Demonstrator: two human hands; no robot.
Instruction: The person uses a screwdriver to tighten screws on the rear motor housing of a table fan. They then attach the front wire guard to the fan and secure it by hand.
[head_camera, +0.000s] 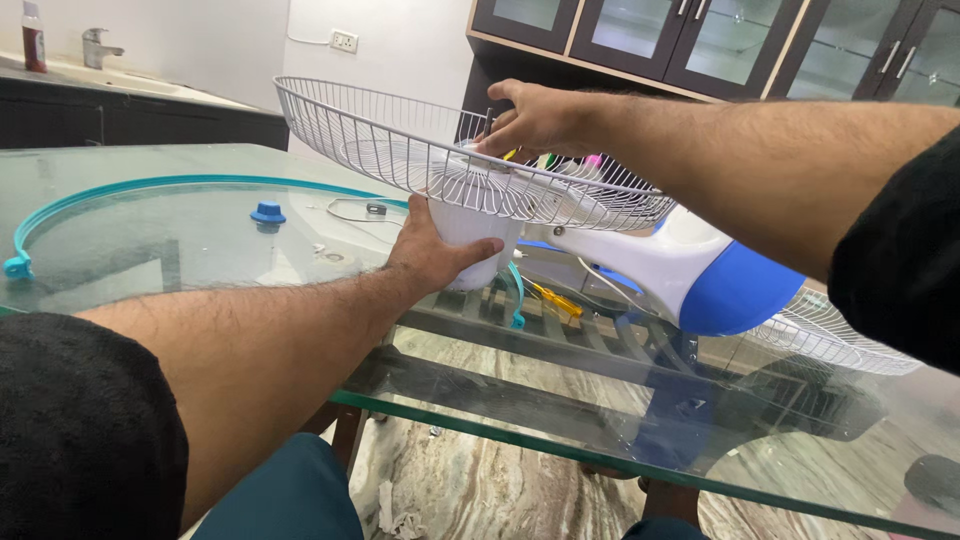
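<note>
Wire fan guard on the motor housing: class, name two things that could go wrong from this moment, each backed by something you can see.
1. The wire guard juts far past the white motor housing; only the right hand steadies it, so it might tip.
2. The fan lies on a glass table; a slip could knock the blue cap or screwdriver off.

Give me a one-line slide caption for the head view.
Left hand grips white fan motor housing while right hand holds wire guard over glass table.
</note>
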